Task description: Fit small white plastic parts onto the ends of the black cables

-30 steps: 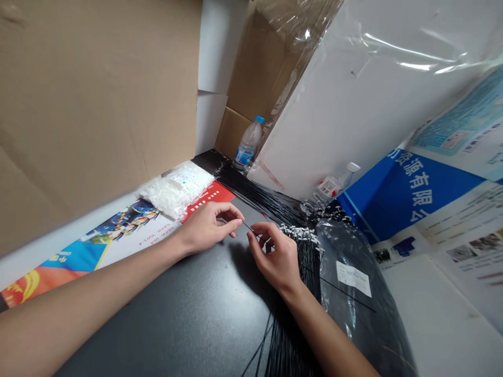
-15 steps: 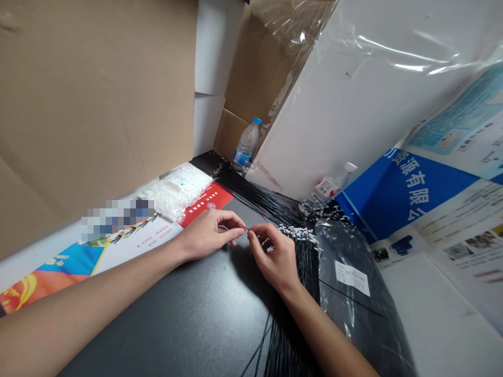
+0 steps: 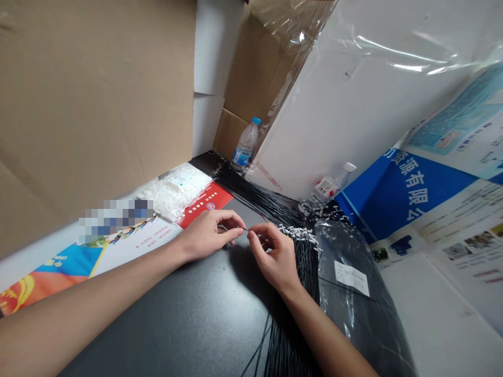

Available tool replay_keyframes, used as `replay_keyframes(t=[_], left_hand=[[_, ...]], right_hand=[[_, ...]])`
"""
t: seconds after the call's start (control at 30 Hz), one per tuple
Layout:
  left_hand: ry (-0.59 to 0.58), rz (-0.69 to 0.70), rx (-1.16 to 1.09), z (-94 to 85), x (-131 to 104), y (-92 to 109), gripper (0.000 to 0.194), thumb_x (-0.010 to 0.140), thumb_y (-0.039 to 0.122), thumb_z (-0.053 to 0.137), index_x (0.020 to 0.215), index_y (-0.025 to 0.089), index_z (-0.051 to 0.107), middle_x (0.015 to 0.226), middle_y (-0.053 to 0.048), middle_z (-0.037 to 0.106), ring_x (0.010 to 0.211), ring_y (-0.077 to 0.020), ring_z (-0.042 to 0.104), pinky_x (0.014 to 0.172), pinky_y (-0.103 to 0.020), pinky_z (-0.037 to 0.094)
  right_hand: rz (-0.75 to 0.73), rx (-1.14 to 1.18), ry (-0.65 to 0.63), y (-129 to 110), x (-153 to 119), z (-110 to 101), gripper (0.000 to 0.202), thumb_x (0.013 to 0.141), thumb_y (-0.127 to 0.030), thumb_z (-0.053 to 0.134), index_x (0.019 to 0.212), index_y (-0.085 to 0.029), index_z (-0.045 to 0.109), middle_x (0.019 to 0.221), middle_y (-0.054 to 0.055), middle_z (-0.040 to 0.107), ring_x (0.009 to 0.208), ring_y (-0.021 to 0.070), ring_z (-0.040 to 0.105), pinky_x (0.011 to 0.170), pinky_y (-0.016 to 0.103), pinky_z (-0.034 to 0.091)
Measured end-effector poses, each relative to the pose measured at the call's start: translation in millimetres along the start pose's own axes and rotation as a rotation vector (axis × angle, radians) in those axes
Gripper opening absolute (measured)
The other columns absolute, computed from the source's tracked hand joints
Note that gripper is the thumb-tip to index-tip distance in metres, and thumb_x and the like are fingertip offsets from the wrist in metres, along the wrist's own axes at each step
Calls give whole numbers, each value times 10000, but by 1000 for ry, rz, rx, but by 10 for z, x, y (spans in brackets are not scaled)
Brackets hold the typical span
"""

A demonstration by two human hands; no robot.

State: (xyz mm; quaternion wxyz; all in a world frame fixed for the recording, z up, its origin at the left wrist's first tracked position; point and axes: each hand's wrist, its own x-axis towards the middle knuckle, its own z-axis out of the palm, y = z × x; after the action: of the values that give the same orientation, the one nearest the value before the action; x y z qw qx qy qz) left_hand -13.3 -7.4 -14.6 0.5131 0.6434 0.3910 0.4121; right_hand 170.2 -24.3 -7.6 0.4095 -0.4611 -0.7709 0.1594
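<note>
My left hand (image 3: 212,234) and my right hand (image 3: 277,256) meet fingertip to fingertip above the dark table (image 3: 188,319). Both are closed in a pinch. Between the fingertips shows a short piece of thin black wire (image 3: 247,229); its ends are hidden in the fingers. Right beside my right hand lies a thick bundle of black wires (image 3: 308,267) with small white connectors (image 3: 301,233) at the far end. The bundle runs under my right forearm toward me. A single black wire (image 3: 348,289) sticks out to the right across a clear plastic bag (image 3: 334,319).
Behind my hands lies another black wire bundle (image 3: 259,196). A bag of small white pieces (image 3: 178,191) rests on printed sheets (image 3: 133,246) at left. A blue-capped water bottle (image 3: 245,144) and a second bottle (image 3: 334,180) stand toward the back. Cardboard (image 3: 98,94) and white panels (image 3: 326,104) enclose the table.
Both hands keep nearly the same place and pinch. The tip of the single black wire over the plastic bag has shifted slightly up and left.
</note>
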Motion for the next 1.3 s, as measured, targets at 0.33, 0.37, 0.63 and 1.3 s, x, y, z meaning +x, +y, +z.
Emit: replay_keyframes(t=[0.33, 0.37, 0.63, 1.3], left_hand=[[6, -8, 4, 4, 10, -45, 159, 813, 298, 606, 881, 162, 651, 788, -19, 668, 656, -136, 646, 688, -304, 551], [4, -12, 8, 3, 10, -49, 161, 813, 299, 603, 882, 162, 649, 791, -20, 669, 652, -137, 647, 680, -303, 551], [56, 51, 236, -9, -10, 4, 166, 822, 287, 593, 947, 193, 649, 800, -17, 690, 735, -161, 650, 672, -282, 518], [42, 229, 517, -55, -9, 62, 175, 889, 282, 526, 864, 193, 675, 781, -8, 691, 664, -136, 586, 645, -262, 436]], right_hand=[[21, 11, -10, 20, -2, 19, 78, 844, -229, 598, 797, -180, 636, 684, -11, 637, 492, 76, 492, 460, 196, 401], [26, 9, -5, 19, 0, 18, 81, 843, -231, 599, 792, -179, 633, 680, -11, 635, 493, 77, 493, 457, 196, 398], [51, -7, 3, 7, 12, -2, 95, 852, -243, 583, 797, -175, 620, 654, -20, 608, 478, 72, 475, 450, 192, 378], [31, -42, -42, 34, -2, 4, 94, 846, -236, 573, 791, -183, 628, 672, -15, 646, 497, 85, 514, 499, 202, 414]])
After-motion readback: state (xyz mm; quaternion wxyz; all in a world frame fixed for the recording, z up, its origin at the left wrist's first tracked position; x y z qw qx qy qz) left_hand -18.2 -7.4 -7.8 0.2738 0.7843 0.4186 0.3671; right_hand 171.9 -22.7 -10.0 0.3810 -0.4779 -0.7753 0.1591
